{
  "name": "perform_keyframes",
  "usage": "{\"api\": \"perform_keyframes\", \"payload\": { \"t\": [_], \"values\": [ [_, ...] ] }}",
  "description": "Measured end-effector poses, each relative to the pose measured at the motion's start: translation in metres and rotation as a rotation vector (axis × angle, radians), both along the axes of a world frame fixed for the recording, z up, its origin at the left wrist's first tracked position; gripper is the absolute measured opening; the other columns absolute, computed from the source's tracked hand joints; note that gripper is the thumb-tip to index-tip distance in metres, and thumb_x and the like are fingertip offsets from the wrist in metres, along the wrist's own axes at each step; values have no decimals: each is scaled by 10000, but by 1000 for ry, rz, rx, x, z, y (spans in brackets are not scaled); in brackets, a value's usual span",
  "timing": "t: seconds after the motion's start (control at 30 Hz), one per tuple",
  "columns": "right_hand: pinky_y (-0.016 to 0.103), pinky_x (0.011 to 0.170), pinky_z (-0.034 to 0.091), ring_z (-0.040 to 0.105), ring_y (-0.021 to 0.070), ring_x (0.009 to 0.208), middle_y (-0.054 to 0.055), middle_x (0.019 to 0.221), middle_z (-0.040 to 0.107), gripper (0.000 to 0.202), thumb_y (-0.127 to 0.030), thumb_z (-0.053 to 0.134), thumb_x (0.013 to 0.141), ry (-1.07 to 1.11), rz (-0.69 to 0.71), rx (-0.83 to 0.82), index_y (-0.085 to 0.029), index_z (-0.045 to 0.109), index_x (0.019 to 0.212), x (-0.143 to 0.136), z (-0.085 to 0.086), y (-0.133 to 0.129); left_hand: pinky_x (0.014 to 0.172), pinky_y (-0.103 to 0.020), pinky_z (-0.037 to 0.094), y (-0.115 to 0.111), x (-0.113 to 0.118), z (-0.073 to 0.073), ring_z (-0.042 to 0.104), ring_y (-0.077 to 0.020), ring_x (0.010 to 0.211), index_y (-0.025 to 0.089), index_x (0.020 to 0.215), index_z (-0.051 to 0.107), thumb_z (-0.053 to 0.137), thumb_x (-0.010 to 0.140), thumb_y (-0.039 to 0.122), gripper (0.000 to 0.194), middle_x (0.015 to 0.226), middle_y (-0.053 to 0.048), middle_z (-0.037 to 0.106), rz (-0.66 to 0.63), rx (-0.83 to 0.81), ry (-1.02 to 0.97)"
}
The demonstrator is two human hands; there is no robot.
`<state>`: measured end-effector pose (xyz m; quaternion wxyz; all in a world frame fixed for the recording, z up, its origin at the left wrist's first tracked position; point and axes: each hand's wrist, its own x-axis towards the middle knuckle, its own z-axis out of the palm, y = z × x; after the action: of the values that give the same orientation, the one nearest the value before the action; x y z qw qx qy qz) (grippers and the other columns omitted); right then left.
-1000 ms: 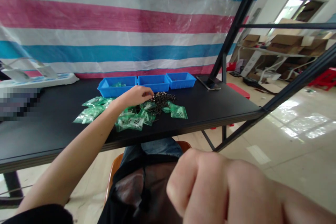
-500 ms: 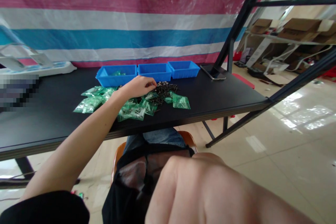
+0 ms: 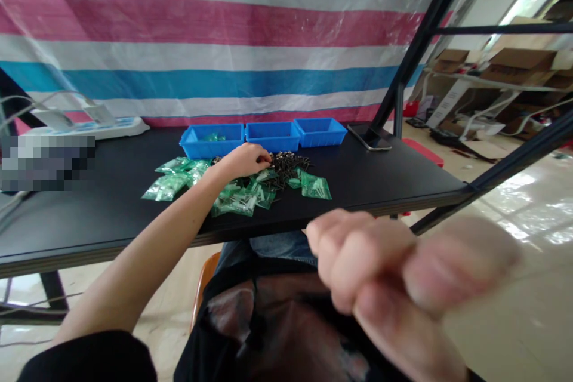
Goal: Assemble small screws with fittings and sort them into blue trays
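My left hand [image 3: 248, 160] reaches over the table to a pile of dark screws [image 3: 286, 170]. Its fingers are curled and pinched at the pile's left edge; what they hold is hidden. Under and beside that wrist lie small green plastic bags [image 3: 242, 198] with pale pieces inside. One more green bag [image 3: 315, 185] is to the right of the screws. Close to the camera, my right hand [image 3: 380, 262] is raised in front of my body, in a partly blurred fist away from the table. Nothing shows in its curled fingers.
Three blue bins stand in a row behind the pile: a left bin [image 3: 190, 146] with green bags inside, a middle bin [image 3: 273, 144] and a right bin [image 3: 321, 138]. A phone [image 3: 369, 138] lies to their right, beside the black frame post [image 3: 409, 51]. A power strip [image 3: 128, 127] sits at the left.
My right hand has turned and shifted up and right, its curled fingers now showing. My left hand stays at the screws. The whole view has tilted slightly upward.
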<state>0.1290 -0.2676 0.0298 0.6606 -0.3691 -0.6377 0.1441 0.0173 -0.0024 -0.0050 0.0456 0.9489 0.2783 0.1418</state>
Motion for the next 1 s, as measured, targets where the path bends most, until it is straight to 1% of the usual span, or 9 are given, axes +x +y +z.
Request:
{"api": "perform_keyframes", "payload": {
  "t": [0.07, 0.1, 0.2, 0.27, 0.33, 0.43, 0.53, 0.73, 1.0],
  "values": [
    [251, 365, 352, 436, 109, 416, -45, 625, 510, 104, -261, 509, 791, 205, 48, 266, -348, 517, 846, -1, 10, 46, 758, -255, 451, 0, 0, 1, 612, -189, 816, 167, 890, 704, 492, 753, 234, 261, 899, -57, 687, -17, 7, 24],
    [242, 381, 348, 438, 99, 424, -46, 626, 493, 103, -216, 514, 791, 163, 56, 240, -311, 503, 830, 3, 15, 74, 765, -254, 449, 0, 0, 2, 611, -187, 820, 171, 889, 704, 493, 752, 231, 259, 900, -55, 686, -22, 9, 28],
    [255, 489, 387, 436, 114, 483, -46, 561, 402, 81, -221, 410, 842, -108, -137, 103, -252, 480, 867, 27, 23, 158, 756, -250, 448, 0, 0, 1, 606, -174, 792, 181, 871, 699, 499, 734, 217, 245, 878, -42, 682, -32, 23, 3],
    [264, 569, 399, 458, 121, 550, -34, 592, 428, 136, -200, 378, 845, -341, -258, -36, -222, 495, 910, 47, 18, 204, 718, -251, 448, 1, 1, -1, 599, -170, 744, 167, 843, 692, 490, 727, 210, 238, 832, -47, 676, -10, 37, -15],
    [265, 604, 383, 469, 128, 580, -24, 600, 454, 153, -177, 389, 825, -495, -332, -117, -197, 518, 903, 63, 5, 232, 677, -254, 443, 1, 1, -3, 590, -169, 700, 153, 824, 684, 477, 731, 208, 233, 786, -51, 670, 18, 36, -10],
    [263, 591, 350, 467, 136, 553, -20, 552, 465, 182, -156, 383, 808, -547, -389, -190, -174, 551, 876, 74, -18, 241, 650, -240, 432, 1, 2, -3, 591, -161, 696, 153, 860, 678, 499, 736, 216, 227, 798, -46, 675, 5, -19, 2],
    [252, 571, 334, 461, 132, 522, -24, 533, 474, 187, -177, 392, 815, -536, -365, -185, -172, 567, 881, 76, -29, 233, 633, -228, 423, 1, 2, -2, 584, -147, 684, 160, 932, 670, 539, 744, 243, 245, 820, -41, 676, -22, -58, 1],
    [239, 537, 310, 433, 123, 488, -31, 510, 456, 185, -197, 416, 818, -523, -320, -210, -165, 594, 855, 71, -27, 232, 649, -233, 414, 5, 1, -4, 581, -150, 710, 168, 902, 663, 517, 772, 238, 207, 831, -40, 668, -42, -32, 18],
    [230, 541, 286, 419, 103, 482, -42, 509, 460, 176, -219, 446, 817, -593, -235, -218, -157, 610, 809, 59, -28, 229, 603, -240, 404, -5, 2, 3, 567, -152, 629, 139, 842, 629, 511, 769, 241, 173, 734, -42, 652, 98, -32, -96]
  ]
}}
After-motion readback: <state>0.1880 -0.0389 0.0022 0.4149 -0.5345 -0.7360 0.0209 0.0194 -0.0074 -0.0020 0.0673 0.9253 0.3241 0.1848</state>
